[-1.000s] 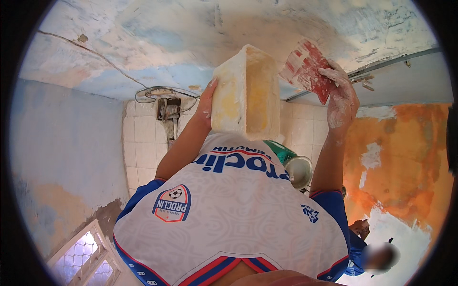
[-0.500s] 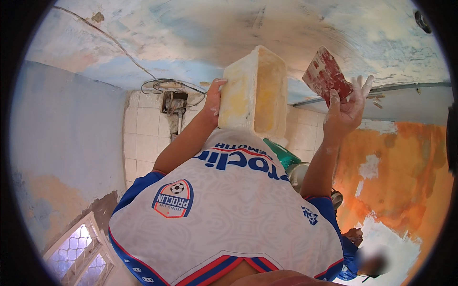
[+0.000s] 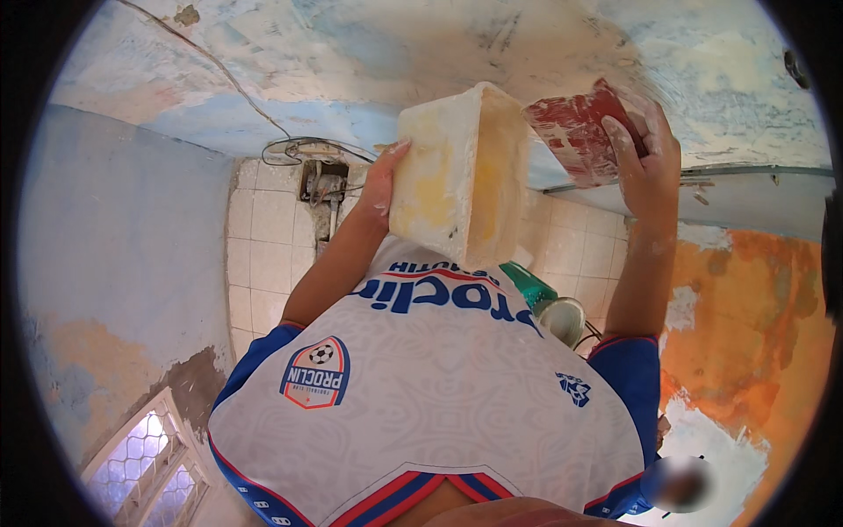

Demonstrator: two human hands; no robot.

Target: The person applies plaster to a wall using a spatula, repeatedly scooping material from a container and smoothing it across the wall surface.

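My left hand (image 3: 383, 180) grips the left side of a cream plastic tub (image 3: 432, 171), smeared with yellowish and white residue, its open face turned toward the right. My right hand (image 3: 648, 149) is closed on a red flat putty scraper (image 3: 571, 132) streaked with white paste, its blade just right of the tub's upper rim. White paste coats parts of my fingers. Above both lies a patchy, smeared plaster surface (image 3: 421, 44) in pale blue, beige and white.
Loose cables (image 3: 294, 147) hang by a broken opening (image 3: 325, 186) in white tiles (image 3: 268, 255). A green item (image 3: 524, 283) and a metal bucket (image 3: 559, 321) sit below. A barred window (image 3: 149, 448) is lower left. A co-worker (image 3: 667, 483) is by an orange wall (image 3: 729, 325).
My right hand shifted right, then back left toward the tub, turning the scraper and changing its finger grip on it. The tub moved slightly and stays in my left hand.
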